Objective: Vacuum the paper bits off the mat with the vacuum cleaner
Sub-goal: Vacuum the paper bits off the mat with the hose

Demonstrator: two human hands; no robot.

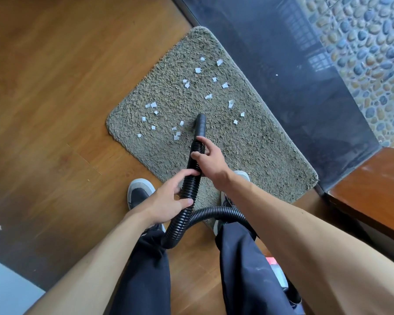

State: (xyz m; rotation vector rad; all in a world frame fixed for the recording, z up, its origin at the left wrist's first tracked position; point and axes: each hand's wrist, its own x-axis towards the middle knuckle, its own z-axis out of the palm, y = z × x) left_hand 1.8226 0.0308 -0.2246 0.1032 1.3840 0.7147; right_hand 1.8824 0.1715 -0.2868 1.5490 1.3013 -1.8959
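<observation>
A shaggy grey-green mat [248,142] lies on the wooden floor, and several white paper bits [198,70] are scattered over its far and left parts. A black ribbed vacuum hose [192,180] runs up from between my legs and ends in a smooth black nozzle [201,125] that points down onto the mat's middle. My right hand [210,161] grips the hose just behind the nozzle. My left hand [168,201] holds the hose lower down. The nearest paper bits [176,135] lie just left of the nozzle.
A dark glass panel [305,76] runs along the mat's right edge, with pebble flooring [369,64] behind it. A wooden ledge [373,189] stands at the right. My shoes [139,194] are at the mat's near edge. A red and white object [275,269] shows behind my right leg.
</observation>
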